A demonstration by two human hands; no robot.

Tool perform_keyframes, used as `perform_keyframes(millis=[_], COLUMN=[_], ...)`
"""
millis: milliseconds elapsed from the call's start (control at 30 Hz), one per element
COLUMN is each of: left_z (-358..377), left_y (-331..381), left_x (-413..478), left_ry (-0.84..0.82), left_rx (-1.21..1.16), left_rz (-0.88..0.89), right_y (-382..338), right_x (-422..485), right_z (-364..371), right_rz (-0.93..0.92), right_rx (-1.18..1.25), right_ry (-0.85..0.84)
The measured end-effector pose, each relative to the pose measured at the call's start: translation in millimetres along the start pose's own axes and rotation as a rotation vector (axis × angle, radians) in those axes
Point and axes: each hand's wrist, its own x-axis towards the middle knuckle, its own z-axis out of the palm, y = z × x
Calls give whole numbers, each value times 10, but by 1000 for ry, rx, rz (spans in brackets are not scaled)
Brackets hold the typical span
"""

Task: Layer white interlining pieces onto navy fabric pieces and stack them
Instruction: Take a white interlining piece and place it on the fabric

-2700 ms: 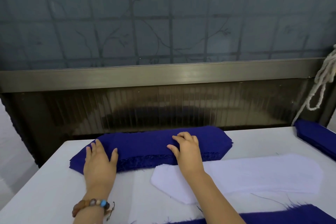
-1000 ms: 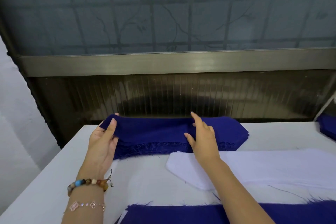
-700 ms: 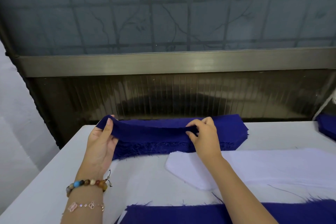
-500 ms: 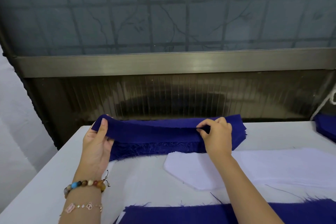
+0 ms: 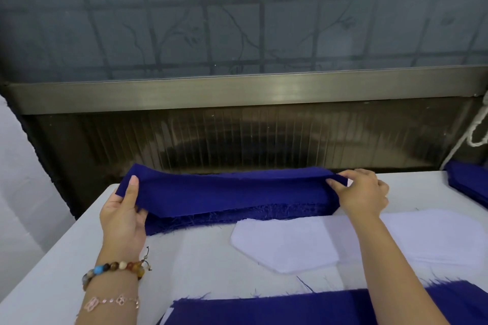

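Left hand (image 5: 124, 216) and right hand (image 5: 361, 192) pinch one navy piece (image 5: 224, 192) by its ends over the twelve-o'clock pile (image 5: 237, 215). White interlining (image 5: 290, 243) waits; the six-o'clock stack (image 5: 290, 309) looks barely begun.

No text, label, brand, number or sign could be read anywhere in the view.

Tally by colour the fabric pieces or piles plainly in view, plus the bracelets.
Navy: 4 (held piece, pile beneath it, right-edge pile, near piece)
White: 1 (interlining pile)
Bracelets: 2 (beaded bracelet, chain bracelet)
Total: 7
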Motion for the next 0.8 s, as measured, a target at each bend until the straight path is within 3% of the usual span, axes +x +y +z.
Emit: perform_keyframes(millis=[200,467,800], left_z=[7,-74,-62], left_y=[-32,-140,-168], left_x=[-10,126,99], left_ry=[19,208,-22], left_rx=[108,346,544], left_rz=[54,245,311], right_y=[-5,49,162], right_x=[40,60,121], right_z=[-1,45,77], right_rz=[-88,-23,37], right_rx=[322,392,504], right_ry=[-42,102,145])
